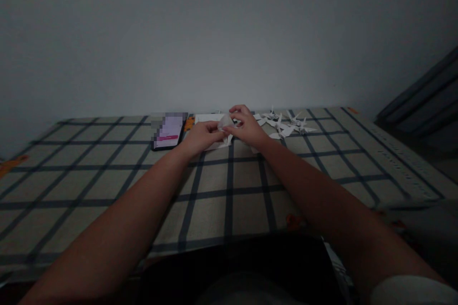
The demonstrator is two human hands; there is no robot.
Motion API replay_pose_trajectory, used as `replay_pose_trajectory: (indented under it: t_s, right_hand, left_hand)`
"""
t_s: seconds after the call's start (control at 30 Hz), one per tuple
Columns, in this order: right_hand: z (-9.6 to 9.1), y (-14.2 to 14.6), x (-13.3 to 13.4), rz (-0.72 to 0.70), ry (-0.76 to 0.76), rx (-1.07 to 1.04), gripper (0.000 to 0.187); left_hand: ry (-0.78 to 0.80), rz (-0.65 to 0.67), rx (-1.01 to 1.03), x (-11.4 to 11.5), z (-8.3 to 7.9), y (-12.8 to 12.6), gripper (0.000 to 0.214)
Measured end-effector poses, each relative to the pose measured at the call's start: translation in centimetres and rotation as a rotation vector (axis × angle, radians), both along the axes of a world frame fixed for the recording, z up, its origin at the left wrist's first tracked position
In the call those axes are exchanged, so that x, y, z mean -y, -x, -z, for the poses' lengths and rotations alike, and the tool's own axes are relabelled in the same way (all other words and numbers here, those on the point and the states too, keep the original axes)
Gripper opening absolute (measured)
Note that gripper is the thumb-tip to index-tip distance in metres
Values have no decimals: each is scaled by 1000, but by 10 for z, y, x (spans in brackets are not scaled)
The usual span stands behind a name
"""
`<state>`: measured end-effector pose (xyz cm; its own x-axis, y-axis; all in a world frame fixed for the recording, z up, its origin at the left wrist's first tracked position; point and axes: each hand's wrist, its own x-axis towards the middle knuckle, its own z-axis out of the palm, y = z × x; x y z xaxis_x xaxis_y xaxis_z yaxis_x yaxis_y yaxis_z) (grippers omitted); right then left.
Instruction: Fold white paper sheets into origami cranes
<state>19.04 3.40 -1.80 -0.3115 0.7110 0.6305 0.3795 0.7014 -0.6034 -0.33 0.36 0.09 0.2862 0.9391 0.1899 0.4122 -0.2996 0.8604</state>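
Note:
Both my arms reach forward over a checked cloth (107, 176). My left hand (202, 136) and my right hand (246, 126) meet at a small piece of white folded paper (225, 126), fingers pinched on it from either side. The paper is partly lifted off the cloth and half hidden by my fingers. A white sheet of paper (207, 118) lies flat just behind my hands.
Several finished white paper cranes (286, 124) lie to the right of my hands. A phone (168, 132) with a lit screen lies left of them. A plain wall rises behind the cloth's far edge. A dark striped object (422, 100) stands at the far right.

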Motion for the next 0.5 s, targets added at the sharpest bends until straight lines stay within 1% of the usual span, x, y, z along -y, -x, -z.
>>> replay_pose_trajectory:
  t_s: [0.17,0.23,0.37,0.5]
  right_hand:
    - [-5,1,4,-26,-58,40,11]
    - [-7,3,7,-32,-62,29,8]
    - [-11,4,11,-6,-30,-1,11]
    - [-13,4,12,-8,18,-6,11]
  left_hand:
    - [41,20,-46,3,-3,-2,30]
    - [32,29,-45,3,-3,-2,28]
    - [-9,7,-40,2,-2,-1,20]
    - [22,5,-5,5,-3,-3,15]
